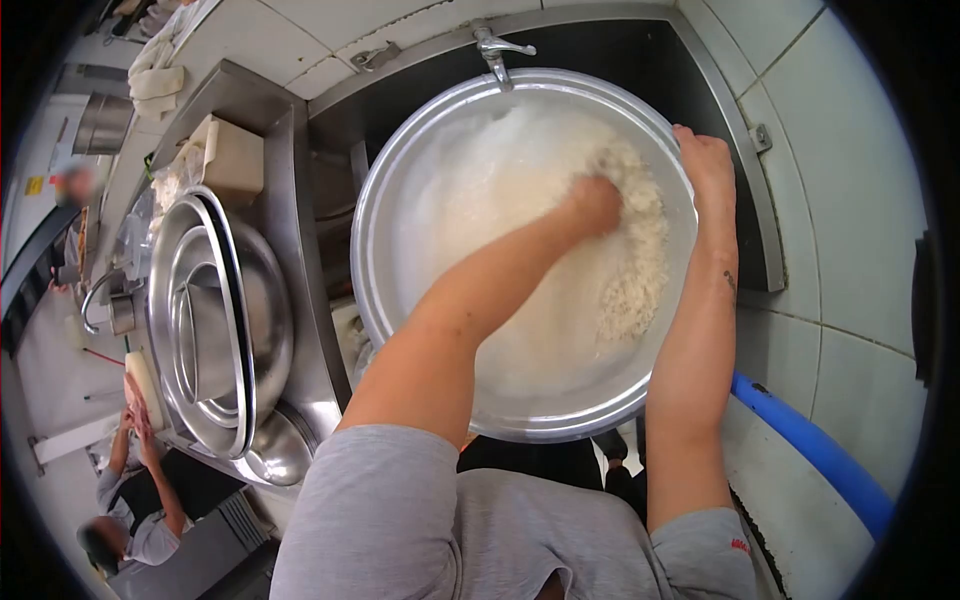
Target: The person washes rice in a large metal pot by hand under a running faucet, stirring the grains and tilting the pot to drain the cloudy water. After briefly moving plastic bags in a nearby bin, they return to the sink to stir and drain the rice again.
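A large round metal basin (372,240) holds cloudy whitish water and pale grains (635,275) that look like rice, heaped along its right side. My left hand (595,205) is down in the water at the edge of the grains, blurred, its fingers hidden. At the basin's upper right, my right hand (705,155) is closed on the rim, with its fingertips partly in view. A metal tap (498,55) juts over the basin's far rim.
Left of the basin, large metal bowls (200,320) and a beige container (235,160) sit on a steel counter. A blue hose (810,445) runs at lower right beside the tiled wall (860,380). Two other people are at the far left, one with hands on a pale object.
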Demonstrator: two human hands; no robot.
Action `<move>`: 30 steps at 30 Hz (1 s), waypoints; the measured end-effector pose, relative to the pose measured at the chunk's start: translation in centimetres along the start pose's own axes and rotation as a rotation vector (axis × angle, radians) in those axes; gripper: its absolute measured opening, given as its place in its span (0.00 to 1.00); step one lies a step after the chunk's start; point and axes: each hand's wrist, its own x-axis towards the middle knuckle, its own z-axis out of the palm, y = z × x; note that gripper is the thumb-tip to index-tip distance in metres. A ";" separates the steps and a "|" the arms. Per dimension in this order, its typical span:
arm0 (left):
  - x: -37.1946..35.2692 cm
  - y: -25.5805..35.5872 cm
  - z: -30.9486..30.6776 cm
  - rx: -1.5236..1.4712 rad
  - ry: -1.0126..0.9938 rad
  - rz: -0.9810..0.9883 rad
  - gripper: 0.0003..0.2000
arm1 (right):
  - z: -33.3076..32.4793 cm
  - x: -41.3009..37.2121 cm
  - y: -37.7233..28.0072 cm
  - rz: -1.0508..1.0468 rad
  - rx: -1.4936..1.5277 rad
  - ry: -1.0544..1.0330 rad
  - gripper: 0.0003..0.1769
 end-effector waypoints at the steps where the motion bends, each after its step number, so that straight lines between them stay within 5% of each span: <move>1: 0.1 -1.8 -0.2 0.014 0.069 -0.081 0.13 | -0.1 -0.1 -0.1 0.001 0.005 0.006 0.25; 7: -5.9 -7.9 0.0 -0.062 -0.145 -0.276 0.29 | 0.1 0.7 0.3 -0.016 0.013 -0.027 0.27; 9: -9.0 -7.9 1.1 -0.093 -0.082 -0.253 0.34 | 0.5 0.8 0.5 -0.006 0.006 -0.010 0.28; 13: -12.5 -6.8 4.2 -0.270 -0.322 -0.095 0.32 | 0.0 0.4 0.0 0.030 -0.042 -0.036 0.29; 15: -14.8 -4.3 5.0 -0.502 -0.233 -0.091 0.33 | -0.4 -0.3 -0.5 0.029 -0.041 -0.031 0.29; 20: -15.7 3.3 3.1 -0.427 -0.162 0.310 0.26 | -0.6 -0.8 -0.9 0.043 -0.056 -0.023 0.28; 23: -11.5 6.0 2.0 -0.116 0.048 0.601 0.20 | -0.7 -0.9 -0.8 0.047 -0.061 -0.023 0.28; 25: -6.9 6.5 -0.3 0.089 -0.262 0.555 0.18 | -0.8 -0.8 -0.9 0.046 -0.063 -0.046 0.28; 27: -2.5 3.9 2.3 0.041 0.025 0.426 0.18 | -0.1 0.0 -0.1 0.031 -0.046 -0.022 0.28; 29: -0.1 0.3 0.4 -0.107 -0.084 0.141 0.17 | 0.2 0.3 0.2 0.021 -0.026 -0.010 0.28; 30: 1.6 -2.6 1.9 -0.128 0.050 0.085 0.17 | 0.2 0.4 0.2 0.019 -0.020 -0.007 0.28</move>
